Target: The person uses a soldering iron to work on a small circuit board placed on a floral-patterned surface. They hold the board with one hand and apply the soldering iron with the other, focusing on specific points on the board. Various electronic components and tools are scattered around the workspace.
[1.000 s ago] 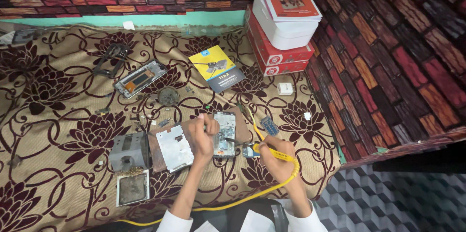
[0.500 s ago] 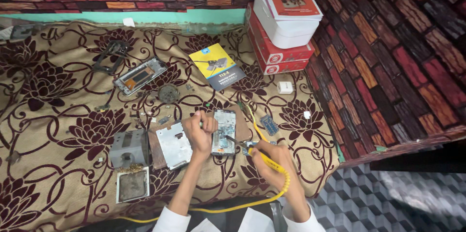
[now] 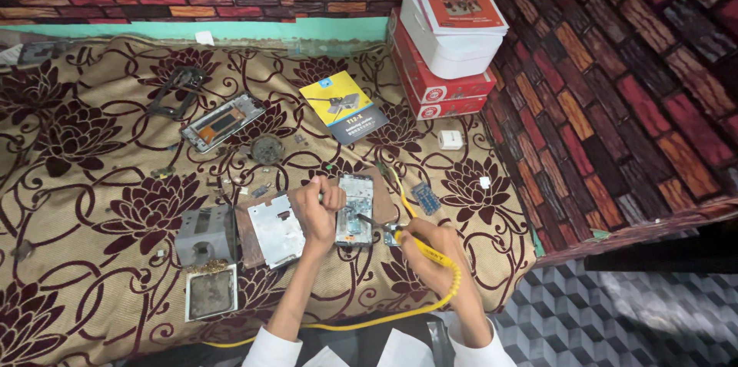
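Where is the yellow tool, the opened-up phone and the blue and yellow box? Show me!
yellow tool [image 3: 430, 254], head view, on its yellow handle in the right hand.
opened-up phone [image 3: 355, 209], head view, on its bare middle.
blue and yellow box [image 3: 344, 108], head view, middle of its top face.

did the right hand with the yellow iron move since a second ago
Yes. The right hand with the yellow soldering iron shifted left, closer to the opened phone.

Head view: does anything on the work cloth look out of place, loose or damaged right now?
Nothing looks spilled or broken by accident. The opened phone lies flat under the left hand, with the right hand holding the yellow soldering iron to it. Small loose parts lie scattered around the round metal piece, easy to lose on the patterned cloth.
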Motion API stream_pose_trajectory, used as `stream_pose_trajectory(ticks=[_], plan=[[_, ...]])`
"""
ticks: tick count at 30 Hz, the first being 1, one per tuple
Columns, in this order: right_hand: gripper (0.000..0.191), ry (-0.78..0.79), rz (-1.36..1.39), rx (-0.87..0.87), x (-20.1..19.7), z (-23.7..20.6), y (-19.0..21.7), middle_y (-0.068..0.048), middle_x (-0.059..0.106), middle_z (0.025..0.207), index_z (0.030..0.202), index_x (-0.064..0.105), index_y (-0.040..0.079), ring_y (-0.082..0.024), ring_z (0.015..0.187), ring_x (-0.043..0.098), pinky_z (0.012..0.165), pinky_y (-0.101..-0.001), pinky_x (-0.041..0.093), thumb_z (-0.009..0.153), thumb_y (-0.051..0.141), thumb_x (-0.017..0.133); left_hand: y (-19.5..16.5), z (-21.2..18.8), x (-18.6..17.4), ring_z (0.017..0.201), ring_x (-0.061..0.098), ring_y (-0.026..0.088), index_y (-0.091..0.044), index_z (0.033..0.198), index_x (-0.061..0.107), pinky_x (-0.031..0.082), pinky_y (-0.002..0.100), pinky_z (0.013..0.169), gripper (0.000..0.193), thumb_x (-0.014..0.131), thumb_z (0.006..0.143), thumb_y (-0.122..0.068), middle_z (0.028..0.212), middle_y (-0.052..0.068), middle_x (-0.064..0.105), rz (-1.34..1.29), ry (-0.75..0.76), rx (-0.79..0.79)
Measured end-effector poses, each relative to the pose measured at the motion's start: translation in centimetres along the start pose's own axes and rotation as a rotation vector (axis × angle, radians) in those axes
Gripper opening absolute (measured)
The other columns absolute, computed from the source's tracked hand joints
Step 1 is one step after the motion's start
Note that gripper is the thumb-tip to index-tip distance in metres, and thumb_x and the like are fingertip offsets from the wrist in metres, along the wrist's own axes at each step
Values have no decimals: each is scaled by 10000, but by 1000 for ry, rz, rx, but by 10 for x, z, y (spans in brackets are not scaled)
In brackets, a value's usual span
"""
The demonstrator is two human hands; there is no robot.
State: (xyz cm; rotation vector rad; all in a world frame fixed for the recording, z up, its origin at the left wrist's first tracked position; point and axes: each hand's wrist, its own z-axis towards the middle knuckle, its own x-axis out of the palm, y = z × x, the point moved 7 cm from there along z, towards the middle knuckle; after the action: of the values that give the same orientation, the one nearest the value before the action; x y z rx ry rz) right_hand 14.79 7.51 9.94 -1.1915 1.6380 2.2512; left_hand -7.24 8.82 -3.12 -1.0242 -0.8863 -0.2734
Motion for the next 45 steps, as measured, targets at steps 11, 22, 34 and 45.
stream_pose_trajectory(ticks=[11, 22, 34, 45], plan=[[196, -90, -30, -8, 9, -19, 6, -142, 552, 474, 817, 700, 17, -269, 394, 566, 461, -387, 414, 880, 191, 636, 13, 5, -9, 472, 225, 106, -108, 637, 303, 216, 322, 469, 451, 343, 1056, -270, 513, -19, 227, 194, -7, 81], [148, -145, -24, -82, 13, -30, 10, -145, 590, 505, 854, 708, 28, -284, 422, 597, 479, -388, 439, 882, 159, 645, 13, -4, -5, 538, 246, 112, -85, 690, 325, 210, 322, 529, 433, 371, 1087, -251, 590, -22, 229, 76, 13, 36], [155, -149, 92, -43, 18, -36, -4, -119, 643, 549, 939, 712, 3, -193, 431, 617, 453, -339, 452, 885, 131, 644, 14, -8, -6, 532, 252, 117, -93, 681, 328, 227, 324, 530, 431, 359, 1079, -253, 569, -13, 248, 122, 16, 38], [153, -257, 128, -21, 17, -31, -24, -82, 616, 515, 935, 731, -8, -123, 427, 554, 452, -301, 436, 894, 114, 647, 12, -18, -15, 546, 273, 115, -94, 666, 321, 222, 322, 532, 422, 389, 1055, -241, 579, -19, 278, 252, 18, 113]])
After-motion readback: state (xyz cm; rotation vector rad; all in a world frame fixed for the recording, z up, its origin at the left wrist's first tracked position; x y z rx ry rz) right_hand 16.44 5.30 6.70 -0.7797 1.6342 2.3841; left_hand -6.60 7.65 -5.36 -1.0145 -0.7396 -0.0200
